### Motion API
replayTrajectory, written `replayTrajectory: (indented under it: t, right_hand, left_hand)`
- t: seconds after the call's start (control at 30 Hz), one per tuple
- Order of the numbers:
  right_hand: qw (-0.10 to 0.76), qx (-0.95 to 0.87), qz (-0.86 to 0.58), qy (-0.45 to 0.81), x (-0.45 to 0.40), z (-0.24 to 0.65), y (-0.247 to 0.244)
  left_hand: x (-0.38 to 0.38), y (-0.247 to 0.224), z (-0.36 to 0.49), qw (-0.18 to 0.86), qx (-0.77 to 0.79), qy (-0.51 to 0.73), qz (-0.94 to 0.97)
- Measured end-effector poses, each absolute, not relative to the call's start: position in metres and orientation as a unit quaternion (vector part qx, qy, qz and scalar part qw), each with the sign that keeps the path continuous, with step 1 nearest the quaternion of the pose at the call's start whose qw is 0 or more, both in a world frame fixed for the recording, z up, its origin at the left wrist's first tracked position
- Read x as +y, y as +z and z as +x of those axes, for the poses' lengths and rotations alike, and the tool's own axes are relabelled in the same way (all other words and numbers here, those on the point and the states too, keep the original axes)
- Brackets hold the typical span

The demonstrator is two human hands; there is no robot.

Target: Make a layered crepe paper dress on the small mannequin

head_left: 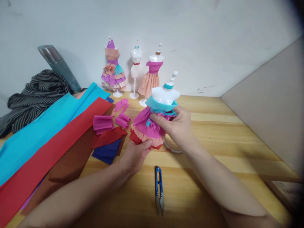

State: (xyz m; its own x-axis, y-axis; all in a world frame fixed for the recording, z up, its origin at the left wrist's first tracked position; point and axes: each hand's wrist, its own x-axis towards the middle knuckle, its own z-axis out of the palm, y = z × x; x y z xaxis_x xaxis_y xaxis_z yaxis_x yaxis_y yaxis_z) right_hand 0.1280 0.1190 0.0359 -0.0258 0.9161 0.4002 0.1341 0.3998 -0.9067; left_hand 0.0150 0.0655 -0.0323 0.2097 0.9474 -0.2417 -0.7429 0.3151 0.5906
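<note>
Between my hands is a small white mannequin [165, 95] in a paper dress, tilted a little to the right. A turquoise band crosses its chest. Below hangs a layered skirt [144, 122] in magenta, peach and red. My right hand [177, 126] grips it at the waist, thumb in front near a magenta ruffle with a bit of turquoise. My left hand [137, 155] is closed on the lower hem of the skirt, with the thumb on the front; its other fingers are partly hidden. The white ring base [174, 150] shows behind my right wrist.
Thread snips [159, 190] lie on the wooden table nearest me. Turquoise crepe paper [57, 110], red paper [59, 148] and brown paper [71, 161] spread on the left, beside magenta pieces [103, 123] and a blue piece [108, 151]. Several dress forms [135, 71] stand by the wall near a striped cloth [42, 85].
</note>
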Motion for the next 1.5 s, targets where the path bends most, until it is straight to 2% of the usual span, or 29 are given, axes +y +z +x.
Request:
replayTrajectory:
  t: [0.17, 0.77, 1.1, 1.4, 1.5]
  right_hand:
    - [0.556, -0.631, -0.418, 0.344, 0.121, 0.129, 0.036]
    - [0.525, -0.66, -0.396, 0.363, 0.124, 0.134, 0.035]
    - [0.383, -0.745, -0.223, 0.497, 0.137, 0.171, 0.046]
    - [0.204, -0.831, -0.231, 0.464, 0.145, 0.18, 0.035]
    - [0.176, -0.844, -0.241, 0.445, 0.149, 0.177, 0.027]
  left_hand:
    - [0.074, -0.038, 0.008, 0.737, 0.339, 0.552, 0.193]
    - [0.081, -0.042, -0.002, 0.768, 0.255, 0.548, 0.21]
    - [0.083, -0.044, -0.003, 0.764, 0.282, 0.549, 0.188]
    - [0.082, -0.039, -0.001, 0.765, 0.265, 0.555, 0.193]
    - [0.083, -0.038, -0.002, 0.758, 0.262, 0.563, 0.198]
